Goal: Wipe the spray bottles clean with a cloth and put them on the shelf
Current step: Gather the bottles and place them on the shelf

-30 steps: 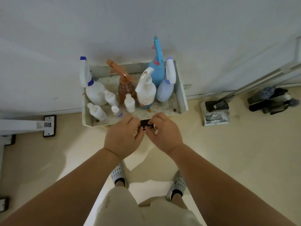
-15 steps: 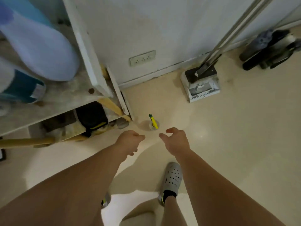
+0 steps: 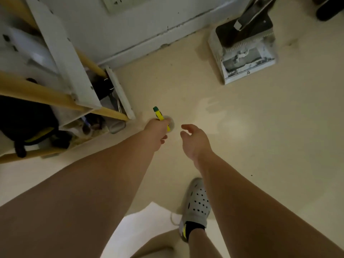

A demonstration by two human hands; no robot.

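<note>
A small clear spray bottle (image 3: 171,123) with a yellow and green trigger head (image 3: 157,113) stands on the floor just right of the shelf unit (image 3: 74,71). My left hand (image 3: 158,132) grips the bottle around its neck, and the trigger head sticks out above my fingers. My right hand (image 3: 193,140) hovers a little to the right of the bottle, fingers loosely spread and holding nothing. No cloth is in view. The bottles on top of the shelf are out of frame.
The white shelf unit with wooden legs fills the left side; a black bag (image 3: 24,123) and clutter sit on its lower level. A dustpan (image 3: 243,53) stands against the wall at upper right. My shoe (image 3: 197,202) is on the beige floor below.
The view has dropped closer to the floor. My left hand reached forward and closed around the small bottle. My right hand has opened slightly beside it.
</note>
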